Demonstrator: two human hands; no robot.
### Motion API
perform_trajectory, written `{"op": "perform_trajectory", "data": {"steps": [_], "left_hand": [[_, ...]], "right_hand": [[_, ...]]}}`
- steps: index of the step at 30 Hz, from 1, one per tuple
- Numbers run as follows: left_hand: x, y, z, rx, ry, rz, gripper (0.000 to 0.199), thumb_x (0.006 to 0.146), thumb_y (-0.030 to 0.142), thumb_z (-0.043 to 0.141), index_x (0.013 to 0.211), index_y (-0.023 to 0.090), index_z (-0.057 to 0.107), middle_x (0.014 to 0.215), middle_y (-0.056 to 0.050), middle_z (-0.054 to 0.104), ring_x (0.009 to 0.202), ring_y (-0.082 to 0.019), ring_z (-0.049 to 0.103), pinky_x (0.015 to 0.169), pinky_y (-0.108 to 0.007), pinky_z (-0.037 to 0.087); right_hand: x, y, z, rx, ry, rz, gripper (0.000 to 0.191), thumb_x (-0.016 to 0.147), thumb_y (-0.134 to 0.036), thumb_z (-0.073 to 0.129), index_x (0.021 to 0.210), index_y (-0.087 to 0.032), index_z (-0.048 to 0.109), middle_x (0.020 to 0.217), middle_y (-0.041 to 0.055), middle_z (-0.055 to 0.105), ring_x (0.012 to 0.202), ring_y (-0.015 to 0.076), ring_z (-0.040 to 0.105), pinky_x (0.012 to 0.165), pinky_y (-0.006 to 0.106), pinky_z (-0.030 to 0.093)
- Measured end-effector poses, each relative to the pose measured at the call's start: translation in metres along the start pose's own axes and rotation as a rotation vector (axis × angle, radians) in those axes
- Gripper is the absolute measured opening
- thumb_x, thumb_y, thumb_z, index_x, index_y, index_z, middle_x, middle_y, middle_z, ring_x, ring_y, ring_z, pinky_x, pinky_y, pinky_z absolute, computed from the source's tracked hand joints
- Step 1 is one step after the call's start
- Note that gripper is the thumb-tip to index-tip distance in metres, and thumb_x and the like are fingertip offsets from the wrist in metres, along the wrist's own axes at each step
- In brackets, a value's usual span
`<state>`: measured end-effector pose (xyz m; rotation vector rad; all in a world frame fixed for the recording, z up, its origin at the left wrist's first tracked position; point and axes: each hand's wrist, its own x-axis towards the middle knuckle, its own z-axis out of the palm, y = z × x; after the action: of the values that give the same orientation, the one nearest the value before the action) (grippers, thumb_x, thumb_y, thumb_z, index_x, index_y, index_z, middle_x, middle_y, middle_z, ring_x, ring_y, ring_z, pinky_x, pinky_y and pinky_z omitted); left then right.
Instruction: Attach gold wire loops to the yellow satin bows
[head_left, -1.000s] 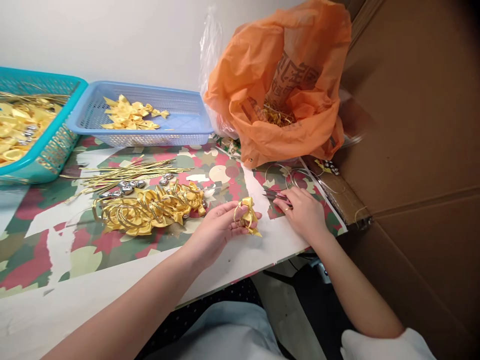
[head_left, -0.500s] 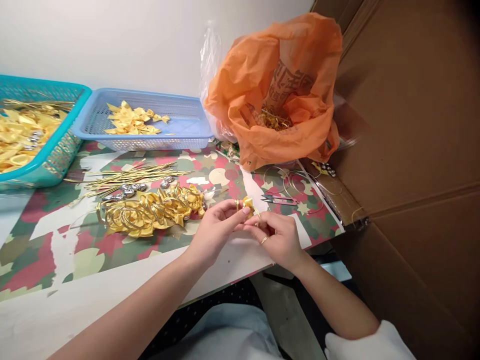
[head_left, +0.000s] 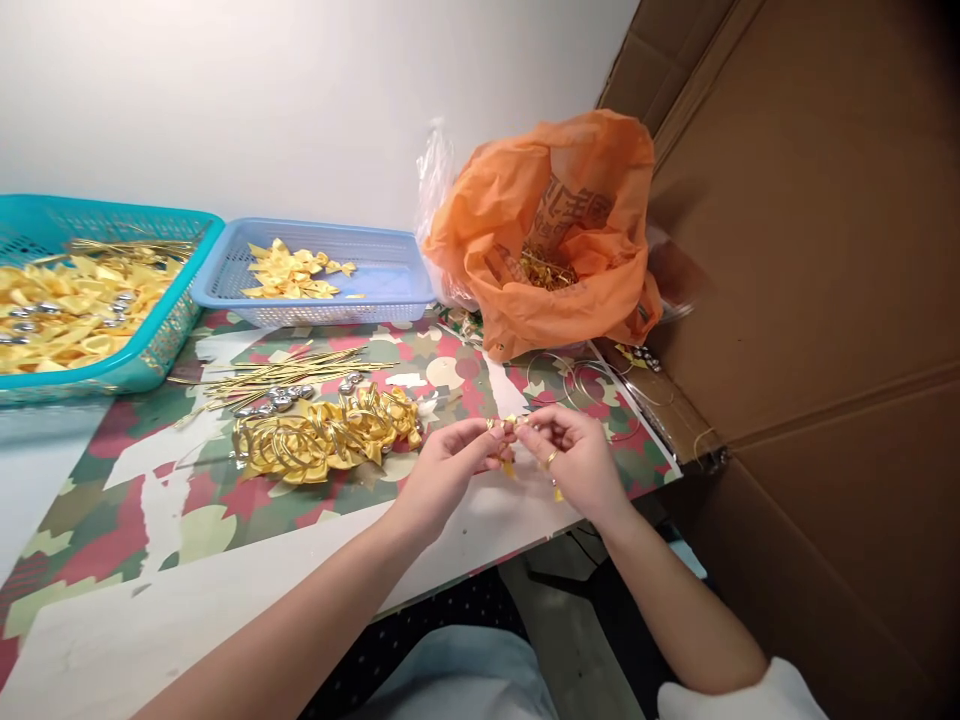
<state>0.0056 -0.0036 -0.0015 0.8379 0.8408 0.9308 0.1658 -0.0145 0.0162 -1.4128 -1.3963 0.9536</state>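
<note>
Close together over the table's front edge, both my hands pinch a small yellow ribbon bow [head_left: 511, 420] with gold tie on it. My left hand [head_left: 454, 462] has thumb and fingertips closed on its left side. My right hand [head_left: 576, 462], wearing a ring, grips the other side, and a yellow ribbon end shows below its fingers. Fingertips hide most of the bow. Left of my hands lies a heap of yellow bows with curled gold ties [head_left: 322, 435]. Behind it are silver bells [head_left: 281, 400] and straight gold ties [head_left: 292, 372].
A teal basket [head_left: 169, 335] of bows, bells and ties stands at the left, touching a light-blue basket [head_left: 330, 310] holding yellow bows. An orange plastic bag [head_left: 547, 325] stands at the back. Loose wire loops [head_left: 581, 375] lie before it. A cardboard wall [head_left: 817, 300] bounds the right side.
The view has shifted, so the table things appear farther right. My right fingers have risen to the bow's right side, and the snips lying behind that hand are now hidden.
</note>
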Motion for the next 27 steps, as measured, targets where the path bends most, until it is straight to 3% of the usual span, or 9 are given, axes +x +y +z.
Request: {"op": "perform_trajectory", "data": {"steps": [3, 6, 9, 12, 18, 23, 27], "left_hand": [[0.001, 0.000, -0.001, -0.133, -0.077, -0.033, 0.024, 0.076, 0.038, 0.075, 0.078, 0.014, 0.075, 0.081, -0.007, 0.072, 0.077, -0.015, 0.062, 0.076, -0.026, 0.048], [0.002, 0.002, -0.002, -0.219, -0.104, -0.097, 0.023, 0.075, 0.035, 0.076, 0.076, 0.013, 0.073, 0.076, -0.007, 0.070, 0.074, -0.016, 0.062, 0.072, -0.026, 0.048], [0.003, 0.005, -0.005, -0.342, -0.018, -0.110, 0.018, 0.074, 0.033, 0.076, 0.076, 0.016, 0.071, 0.079, -0.003, 0.069, 0.078, -0.014, 0.061, 0.073, -0.024, 0.048], [0.003, 0.008, -0.005, -0.395, 0.030, -0.055, 0.015, 0.075, 0.032, 0.074, 0.076, 0.018, 0.070, 0.083, -0.001, 0.067, 0.087, -0.015, 0.061, 0.081, -0.025, 0.048], [0.000, 0.011, -0.003, -0.348, 0.083, 0.027, 0.012, 0.076, 0.030, 0.071, 0.076, 0.018, 0.071, 0.077, -0.001, 0.063, 0.087, -0.015, 0.057, 0.073, -0.023, 0.044], [-0.001, 0.011, -0.003, -0.376, 0.086, 0.054, 0.023, 0.074, 0.027, 0.075, 0.095, 0.019, 0.073, 0.072, 0.001, 0.063, 0.083, -0.014, 0.058, 0.076, -0.023, 0.043], [0.000, 0.011, -0.002, -0.432, 0.150, 0.079, 0.026, 0.067, 0.032, 0.083, 0.086, 0.018, 0.074, 0.071, 0.001, 0.064, 0.078, -0.011, 0.060, 0.075, -0.021, 0.044]], "right_hand": [[-0.006, -0.002, 0.011, -0.116, -0.157, -0.067, 0.014, 0.080, -0.031, 0.066, 0.077, -0.017, 0.068, 0.056, -0.0042, 0.046, 0.050, 0.0085, 0.039, 0.047, 0.022, 0.033], [-0.009, -0.008, 0.011, -0.228, -0.290, -0.118, 0.008, 0.079, -0.025, 0.068, 0.082, -0.018, 0.069, 0.055, -0.0058, 0.044, 0.051, 0.0079, 0.036, 0.049, 0.023, 0.032], [-0.004, -0.014, 0.002, -0.183, -0.221, -0.116, 0.018, 0.078, -0.027, 0.070, 0.094, -0.019, 0.068, 0.062, -0.0043, 0.052, 0.056, 0.0097, 0.047, 0.054, 0.023, 0.040], [0.006, -0.020, -0.011, -0.068, -0.113, -0.104, 0.013, 0.080, -0.031, 0.067, 0.086, -0.019, 0.066, 0.072, -0.0007, 0.060, 0.066, 0.0122, 0.056, 0.061, 0.025, 0.046], [0.019, -0.029, -0.019, 0.057, -0.177, 0.001, 0.027, 0.081, -0.040, 0.061, 0.066, -0.018, 0.059, 0.057, -0.0035, 0.049, 0.050, 0.0081, 0.042, 0.045, 0.021, 0.034], [0.019, -0.032, -0.013, 0.186, -0.205, 0.099, 0.022, 0.075, -0.032, 0.057, 0.059, -0.018, 0.053, 0.055, -0.0023, 0.052, 0.050, 0.0089, 0.047, 0.045, 0.021, 0.036], [0.017, -0.034, -0.010, 0.170, -0.201, 0.067, 0.016, 0.074, -0.026, 0.055, 0.060, -0.018, 0.053, 0.055, -0.0030, 0.052, 0.050, 0.0083, 0.046, 0.046, 0.020, 0.036]]}}
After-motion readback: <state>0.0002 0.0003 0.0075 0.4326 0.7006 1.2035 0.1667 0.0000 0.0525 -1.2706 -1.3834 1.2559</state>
